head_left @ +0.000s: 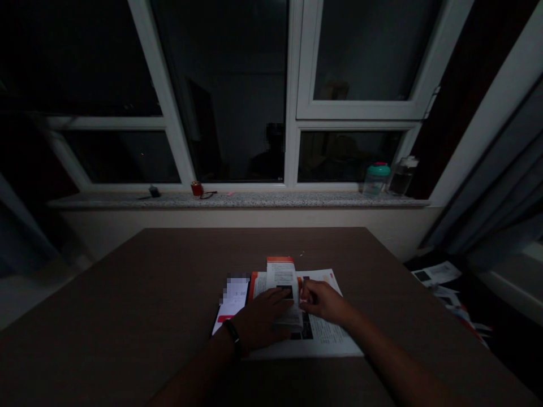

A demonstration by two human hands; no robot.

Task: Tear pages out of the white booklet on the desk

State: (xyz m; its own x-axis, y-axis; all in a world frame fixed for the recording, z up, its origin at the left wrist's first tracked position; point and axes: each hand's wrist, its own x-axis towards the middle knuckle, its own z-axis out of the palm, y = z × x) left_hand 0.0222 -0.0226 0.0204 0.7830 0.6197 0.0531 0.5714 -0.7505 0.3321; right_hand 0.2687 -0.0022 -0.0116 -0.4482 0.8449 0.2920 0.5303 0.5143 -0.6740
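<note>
A folded strip of printed paper (280,273) with an orange top edge lies on a larger printed sheet (335,334) on the table. My left hand (265,317), with a dark band on its wrist, rests flat across the strip, fingers stretched out. At the strip's right edge is my right hand (321,299), its fingers curled into a pinch. What sits between those fingertips is too small and dark to make out. Just left of my left hand lies a phone (232,299) with its screen lit.
The brown table (169,271) reaches toward a granite windowsill (263,199). On the sill stand a teal-lidded bottle (375,180), a clear bottle (403,176), a red jar (197,189) and a small dark bottle (154,191). Loose papers (441,275) lie beyond the table's right edge.
</note>
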